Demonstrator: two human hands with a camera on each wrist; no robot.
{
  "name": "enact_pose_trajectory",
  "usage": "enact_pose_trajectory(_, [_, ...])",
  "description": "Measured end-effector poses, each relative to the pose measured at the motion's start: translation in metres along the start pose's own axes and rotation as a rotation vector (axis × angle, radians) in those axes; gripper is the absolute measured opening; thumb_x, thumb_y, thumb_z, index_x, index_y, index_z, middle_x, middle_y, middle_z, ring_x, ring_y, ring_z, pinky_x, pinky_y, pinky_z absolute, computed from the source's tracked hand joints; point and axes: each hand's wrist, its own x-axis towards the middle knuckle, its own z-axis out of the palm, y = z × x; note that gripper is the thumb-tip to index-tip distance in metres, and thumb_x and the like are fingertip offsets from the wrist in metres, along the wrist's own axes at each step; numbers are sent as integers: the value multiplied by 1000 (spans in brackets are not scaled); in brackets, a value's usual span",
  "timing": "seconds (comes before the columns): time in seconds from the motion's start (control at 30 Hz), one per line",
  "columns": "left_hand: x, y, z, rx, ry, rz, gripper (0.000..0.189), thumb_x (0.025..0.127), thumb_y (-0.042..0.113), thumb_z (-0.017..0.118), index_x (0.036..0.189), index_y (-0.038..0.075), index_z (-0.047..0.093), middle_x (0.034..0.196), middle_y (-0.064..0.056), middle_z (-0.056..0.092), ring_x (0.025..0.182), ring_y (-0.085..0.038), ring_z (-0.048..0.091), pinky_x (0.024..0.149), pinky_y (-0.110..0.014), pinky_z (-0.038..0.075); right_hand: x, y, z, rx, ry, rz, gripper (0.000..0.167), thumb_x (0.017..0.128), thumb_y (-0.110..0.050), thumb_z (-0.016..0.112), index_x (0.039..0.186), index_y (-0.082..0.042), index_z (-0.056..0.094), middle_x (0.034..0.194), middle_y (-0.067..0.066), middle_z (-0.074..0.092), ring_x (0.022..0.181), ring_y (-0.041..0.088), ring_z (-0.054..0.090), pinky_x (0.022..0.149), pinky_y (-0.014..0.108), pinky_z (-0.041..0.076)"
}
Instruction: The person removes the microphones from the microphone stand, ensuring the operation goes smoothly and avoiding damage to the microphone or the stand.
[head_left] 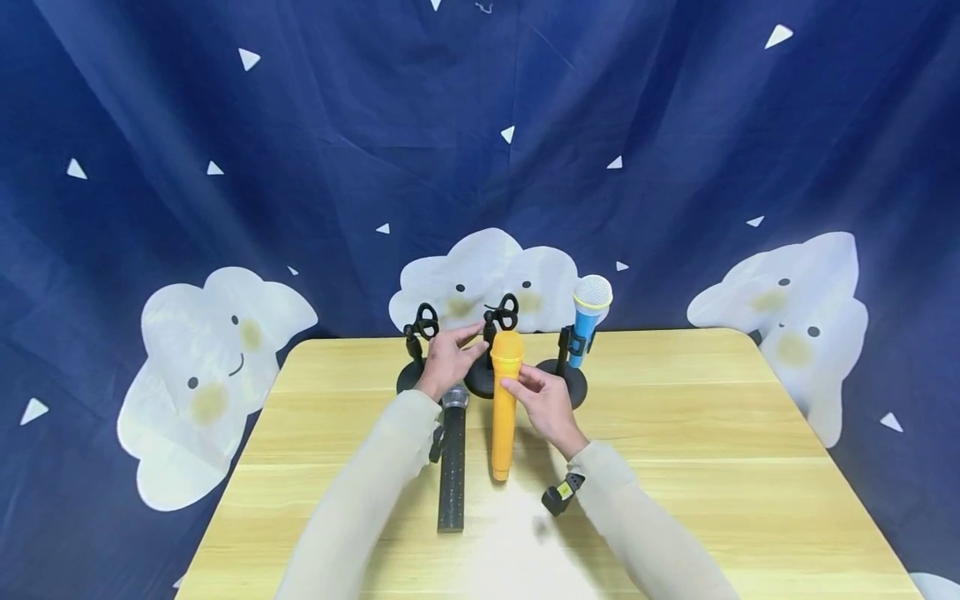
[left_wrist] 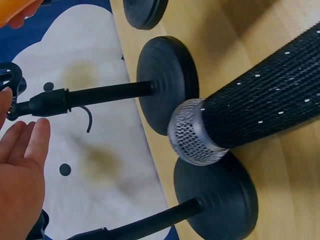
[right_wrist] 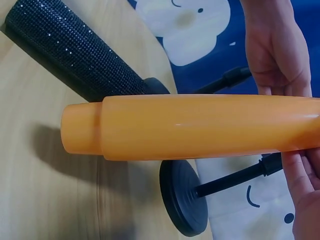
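An orange microphone [head_left: 504, 417] is pinched near its head by my right hand [head_left: 551, 408]; it hangs upright, slightly tilted, in front of the middle black microphone stand [left_wrist: 110, 94]. My left hand [head_left: 448, 358] reaches to the top of that stand, fingers mostly straight beside its joint and clip [head_left: 507, 312]; whether they touch it is hard to tell. In the right wrist view, the orange handle hides part of the left fingers. Below the left hand lies a black glittery microphone [head_left: 452, 467] with a silver mesh head.
The left stand [head_left: 411, 375] has a bare clip. On the right stand [head_left: 574, 387], a blue microphone [head_left: 585, 329] with a white head sits in the clip. All are near the back edge of the wooden table [head_left: 712, 467], before a dark blue cloud-patterned curtain [head_left: 337, 167].
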Motion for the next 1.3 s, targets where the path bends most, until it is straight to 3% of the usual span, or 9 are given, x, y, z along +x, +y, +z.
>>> enact_pose_trajectory(0.27, [-8,-9,2,-25,-3,-38,38,90,6,74,128,5,68,129,-12,65,122,-28,61,93,-31,54,-1,3,3,8,-17,75,35,89,-18,78,118,0,72,104,16,74,97,28,72,86,38,58])
enact_pose_trajectory(0.57, [-19,-18,-1,-49,4,-22,40,93,8,72,131,-1,64,132,-16,63,122,-30,60,96,-34,53,-2,13,8,35,-34,149,38,89,-19,77,119,3,69,109,19,72,101,30,71,88,37,57])
enact_pose_trajectory(0.93, [-35,-26,-4,-70,0,-67,38,96,12,69,132,2,64,134,-15,62,118,-34,62,96,-35,53,-4,22,12,30,-36,166,32,90,-16,76,113,6,71,99,16,74,86,21,71,78,32,59])
enact_pose_trajectory(1.2, [-42,-32,-2,-38,9,-57,36,95,11,69,130,2,65,131,-13,65,122,-29,60,99,-41,51,-4,30,14,49,-46,177,30,91,-16,75,111,6,71,94,15,74,81,19,70,80,44,60])
enact_pose_trajectory(1.3, [-44,-34,-2,-22,12,-68,35,95,11,70,129,3,66,131,-12,65,120,-30,62,99,-41,51,-4,34,14,14,-53,194,33,91,-21,75,111,5,72,92,13,74,80,20,69,78,42,60])
